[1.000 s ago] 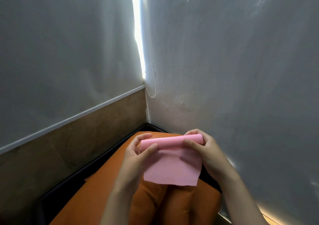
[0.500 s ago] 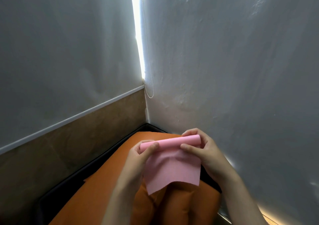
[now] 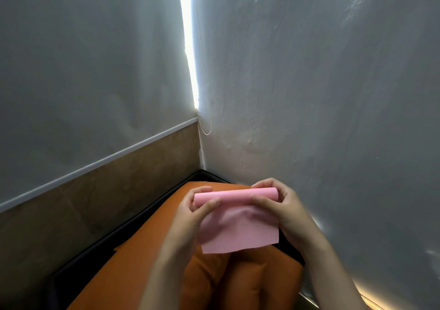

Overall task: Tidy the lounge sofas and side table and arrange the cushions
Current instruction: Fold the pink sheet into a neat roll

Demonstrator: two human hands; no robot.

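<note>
Pink cloth (image 3: 238, 226), top edge rolled, pinched between left hand (image 3: 190, 217) and right hand (image 3: 283, 212) above orange cushions (image 3: 152, 257).

Orange sofa (image 3: 133, 262), black-edged, with a puckered orange cushion (image 3: 250, 283) on it.

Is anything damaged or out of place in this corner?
Only the right wall: its paint looks blistered and uneven low by the corner, beside the blind chain. The pink cloth, held by the left hand and right hand, looks whole. Nothing else stands out.
</note>
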